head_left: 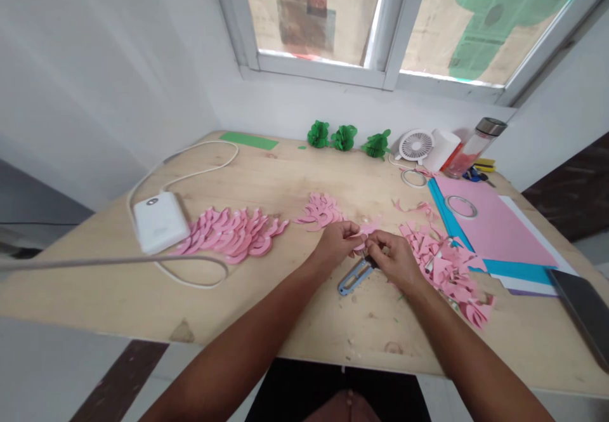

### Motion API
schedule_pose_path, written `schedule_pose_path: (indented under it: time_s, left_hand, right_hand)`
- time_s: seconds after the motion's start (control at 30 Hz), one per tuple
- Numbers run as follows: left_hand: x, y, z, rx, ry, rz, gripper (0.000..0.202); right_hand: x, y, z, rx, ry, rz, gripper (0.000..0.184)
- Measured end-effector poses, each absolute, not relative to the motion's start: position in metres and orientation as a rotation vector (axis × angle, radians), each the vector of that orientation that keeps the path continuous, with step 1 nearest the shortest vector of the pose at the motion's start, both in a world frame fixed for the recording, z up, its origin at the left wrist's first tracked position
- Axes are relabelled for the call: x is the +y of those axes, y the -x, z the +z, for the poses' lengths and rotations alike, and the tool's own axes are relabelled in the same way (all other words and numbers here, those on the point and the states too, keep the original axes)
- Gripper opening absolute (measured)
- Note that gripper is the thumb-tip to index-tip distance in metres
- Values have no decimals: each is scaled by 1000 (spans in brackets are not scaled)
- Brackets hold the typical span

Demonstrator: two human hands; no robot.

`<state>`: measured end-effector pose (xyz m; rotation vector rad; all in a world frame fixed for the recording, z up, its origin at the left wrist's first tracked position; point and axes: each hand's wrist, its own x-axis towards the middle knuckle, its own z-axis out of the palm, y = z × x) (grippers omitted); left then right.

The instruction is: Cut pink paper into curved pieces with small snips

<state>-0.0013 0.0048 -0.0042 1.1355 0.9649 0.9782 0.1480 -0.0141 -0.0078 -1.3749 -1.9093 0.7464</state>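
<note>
Held above the pale plywood tabletop (285, 311), my left hand (335, 245) pinches a curved pink paper piece (366, 229) between narrowed fingers; my right hand (392, 261) grips blue-handled steel snips (356, 276). Risk: fingers crowding the blades could nick skin or tear the paper.

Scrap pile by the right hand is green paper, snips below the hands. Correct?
No: the head view shows the scrap pile by the right hand is pink paper, not green. The snips are below that hand and the left hand, as you said.
</note>
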Motion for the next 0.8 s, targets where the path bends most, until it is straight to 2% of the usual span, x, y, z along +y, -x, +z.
schedule_pose_path:
  time_s: [0.8]
  left_hand:
    - [6,1,-7,960,-1140,972,20]
  right_hand:
    - [-14,-149,-9,-1929,1378,774,24]
